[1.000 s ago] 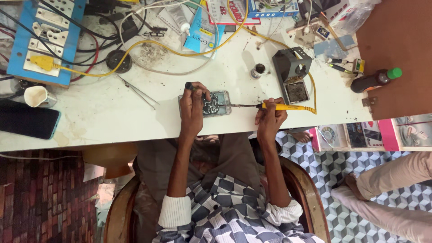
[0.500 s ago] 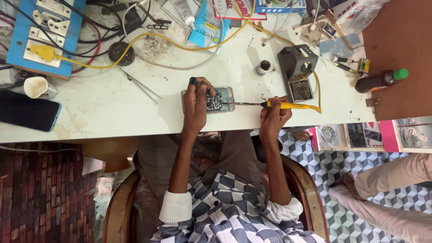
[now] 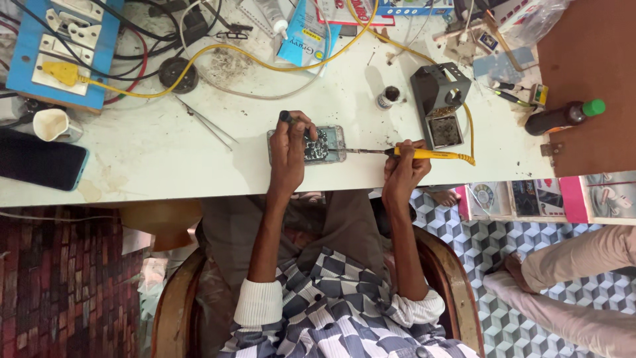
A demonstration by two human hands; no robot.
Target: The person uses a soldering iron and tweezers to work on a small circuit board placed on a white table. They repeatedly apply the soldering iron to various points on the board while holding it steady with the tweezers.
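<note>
left hand (image 3: 289,147) grip pins opened phone (image 3: 317,144) on white tabletop (image 3: 152,149) | right hand (image 3: 403,167) grip grasps yellow soldering iron (image 3: 424,154), tip on phone edge | blue flat package (image 3: 305,33) at far side

soldering iron (image 3: 424,154): yellow handle, yellow cord
table (image 3: 165,159): white, stained
switchboard (image 3: 63,50): blue with white switches, yellow plug
phone (image 3: 40,159): black, light blue edge
cup (image 3: 52,124): white
bottle (image 3: 563,116): dark with green cap
shirt (image 3: 331,311): grey and white checks, white cuffs
floor (image 3: 483,245): grey cube pattern
stand (image 3: 440,99): dark grey
board (image 3: 589,73): brown
</note>
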